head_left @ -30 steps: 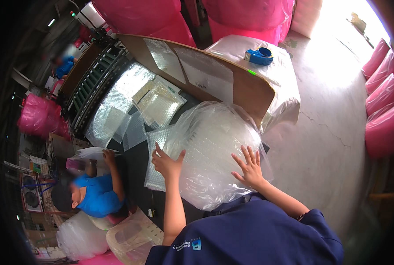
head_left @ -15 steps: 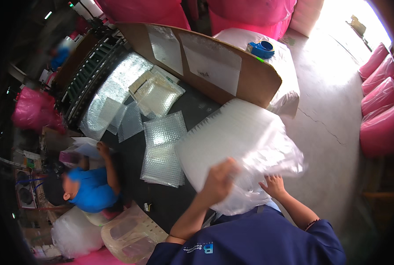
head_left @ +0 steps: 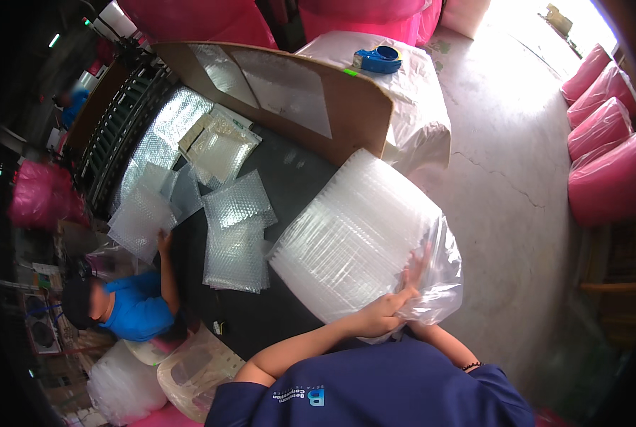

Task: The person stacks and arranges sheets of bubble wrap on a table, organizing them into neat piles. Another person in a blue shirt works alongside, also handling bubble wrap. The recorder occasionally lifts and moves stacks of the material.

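Observation:
A large clear plastic bag (head_left: 442, 285) packed with a thick stack of bubble-wrap sheets (head_left: 361, 235) lies at the near right of the dark table, in front of my body. My left hand (head_left: 381, 314) is closed on the bag's loose film at its near right end. Just beyond it, my right hand (head_left: 418, 269) lies against the stack's right side with its fingers stretched out. Clear film partly covers those fingers, and the left hand hides part of the right palm.
Bubble-wrap pouches (head_left: 236, 235) lie left of the bag on the dark table (head_left: 296, 171). A brown board (head_left: 361, 114) stands along the far edge. Behind it, a blue tape dispenser (head_left: 378, 59) rests on a white-covered stack. A co-worker in blue (head_left: 136, 306) handles bubble-wrap at left.
My left hand has come down and right onto the bag's film; my right hand has moved forward under it. The stack now lies flatter. The co-worker's hand has moved onto a bubble-wrap sheet.

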Available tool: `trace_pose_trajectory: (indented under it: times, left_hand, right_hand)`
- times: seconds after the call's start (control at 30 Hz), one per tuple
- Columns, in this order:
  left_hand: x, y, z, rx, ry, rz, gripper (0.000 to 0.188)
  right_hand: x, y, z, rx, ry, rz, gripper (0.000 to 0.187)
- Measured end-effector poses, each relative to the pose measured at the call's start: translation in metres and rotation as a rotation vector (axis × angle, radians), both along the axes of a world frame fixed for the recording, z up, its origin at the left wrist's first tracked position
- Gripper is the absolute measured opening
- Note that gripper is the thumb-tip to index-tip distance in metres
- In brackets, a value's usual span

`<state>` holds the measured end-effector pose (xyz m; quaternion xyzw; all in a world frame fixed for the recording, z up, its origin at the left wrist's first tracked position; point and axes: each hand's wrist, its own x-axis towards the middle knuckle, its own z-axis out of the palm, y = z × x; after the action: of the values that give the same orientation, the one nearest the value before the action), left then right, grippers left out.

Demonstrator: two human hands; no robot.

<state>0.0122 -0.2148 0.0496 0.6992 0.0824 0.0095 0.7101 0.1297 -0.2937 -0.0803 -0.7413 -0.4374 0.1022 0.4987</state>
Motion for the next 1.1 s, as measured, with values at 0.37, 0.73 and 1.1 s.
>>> trace_pose_trajectory:
  times: [0.37, 0.73, 1.1]
  left_hand:
    - [0.052, 0.103, 0.022, 0.822, 0.146, 0.217, 0.048]
    - [0.055, 0.148, -0.053, 1.222, 0.865, 0.755, 0.088]
    - [0.089, 0.162, 0.102, 1.19, -0.174, 0.856, 0.042]
  right_hand:
    - [0.019, 0.025, 0.036, -0.018, -0.122, -0.048, 0.066]
    - [0.048, 0.051, -0.006, 0.154, 0.185, 0.132, 0.079]
    - [0.077, 0.074, -0.011, 0.238, 0.338, 0.189, 0.085]
